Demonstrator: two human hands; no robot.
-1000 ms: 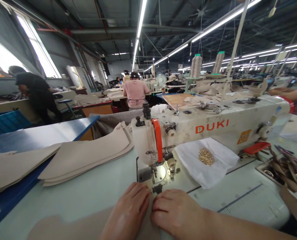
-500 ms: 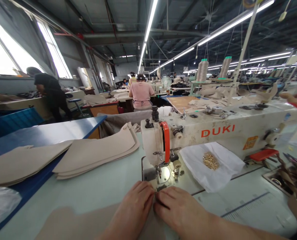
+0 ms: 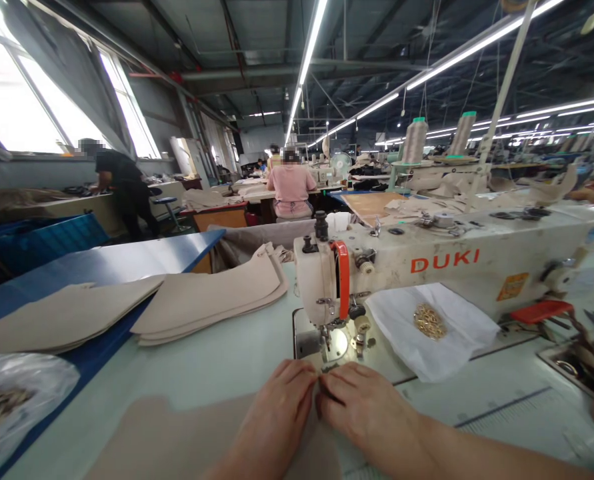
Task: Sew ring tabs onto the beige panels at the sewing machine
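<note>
My left hand (image 3: pixel 287 403) and my right hand (image 3: pixel 359 403) meet just in front of the needle area of a sewing machine (image 3: pixel 441 260) marked DUKI. Both have their fingers closed at the edge of a beige fabric piece (image 3: pixel 191 433), which lies on the pale table under my left arm. The fingertips almost touch each other, and the exact grip is hidden behind the knuckles. Right behind them are the machine's presser foot (image 3: pixel 328 340) and its lit metal plate. A white cloth (image 3: pixel 397 320) beside the needle carries a heap of small gold metal rings (image 3: pixel 429 321).
Stacked beige panels (image 3: pixel 211 300) lie left of the machine, with another stack (image 3: pixel 71 313) on a blue surface. A plastic bag (image 3: pixel 21 400) sits at the left edge. An open box (image 3: pixel 571 373) with strips stands at right. Co-workers (image 3: pixel 291 187) are farther back.
The view has swung slightly left, so everything sits farther right and more of the plastic bag shows. Both hands stay together by the needle on the fabric.
</note>
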